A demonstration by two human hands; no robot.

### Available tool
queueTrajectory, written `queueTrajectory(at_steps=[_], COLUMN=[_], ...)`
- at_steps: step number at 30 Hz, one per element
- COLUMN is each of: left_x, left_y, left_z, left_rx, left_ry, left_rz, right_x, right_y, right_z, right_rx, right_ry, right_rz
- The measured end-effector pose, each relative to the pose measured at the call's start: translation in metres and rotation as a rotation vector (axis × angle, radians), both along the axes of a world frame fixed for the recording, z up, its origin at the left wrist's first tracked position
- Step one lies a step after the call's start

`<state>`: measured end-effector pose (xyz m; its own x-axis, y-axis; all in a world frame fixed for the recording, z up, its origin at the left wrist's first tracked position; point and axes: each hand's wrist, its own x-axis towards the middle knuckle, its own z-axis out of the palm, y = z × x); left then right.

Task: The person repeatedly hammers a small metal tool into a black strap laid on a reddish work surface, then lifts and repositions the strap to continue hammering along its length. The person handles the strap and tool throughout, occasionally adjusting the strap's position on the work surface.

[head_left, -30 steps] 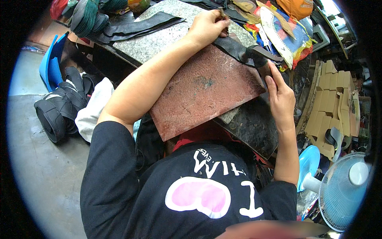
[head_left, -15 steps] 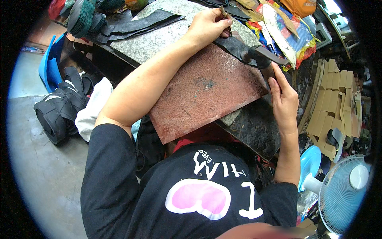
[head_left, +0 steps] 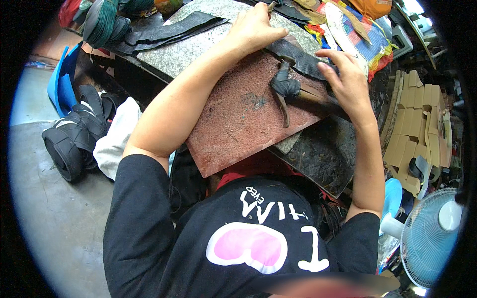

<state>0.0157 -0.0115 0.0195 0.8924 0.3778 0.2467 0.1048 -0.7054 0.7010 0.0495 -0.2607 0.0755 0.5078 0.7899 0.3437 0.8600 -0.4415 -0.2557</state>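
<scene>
While the left hand (head_left: 254, 31) bends over the upper end of the black strap (head_left: 299, 60), the right hand (head_left: 349, 83) hangs loosely spread near the strap's lower end, thumb and fingers parted. The strap lies slantwise between the two hands, along the far edge of a reddish-brown board (head_left: 228, 124); it is flat and narrow, with a grained, slightly shiny surface like leather. Below it, on the board, lies a hammer (head_left: 286, 87): its head is bound at the middle with black wrapping, one end is a small round face beside the strap, the other a thin, curved, rusty-looking claw, and the wooden handle is dark and worn. Its grip runs toward the right wrist, which covers the far end. A small brownish thing (head_left: 272, 6) shows at the left fingertips, too slight to identify; because those fingers curl away from view near the upper edge, I cannot tell whether they grasp it. The strap's upper end disappears beneath the left hand, and the right fingers mask its lower end, so contact there is unclear. Beyond, the grey speckled slab (head_left: 166, 58) is partly covered by the left forearm and folded black strips (head_left: 174, 34).
</scene>
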Motion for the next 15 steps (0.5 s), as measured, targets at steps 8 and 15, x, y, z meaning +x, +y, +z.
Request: queueTrajectory(at_steps=[8, 15], left_x=[-0.005, -0.008], left_y=[0.003, 0.006], left_z=[-0.003, 0.007], left_rx=[-0.042, -0.037], left_ry=[-0.102, -0.024], left_rz=[-0.099, -0.143], right_x=[-0.01, -0.009], right_y=[0.006, 0.011], right_z=[-0.015, -0.013], right_rx=[-0.096, -0.122], right_ry=[-0.174, -0.104], right_rz=[0.112, 0.112])
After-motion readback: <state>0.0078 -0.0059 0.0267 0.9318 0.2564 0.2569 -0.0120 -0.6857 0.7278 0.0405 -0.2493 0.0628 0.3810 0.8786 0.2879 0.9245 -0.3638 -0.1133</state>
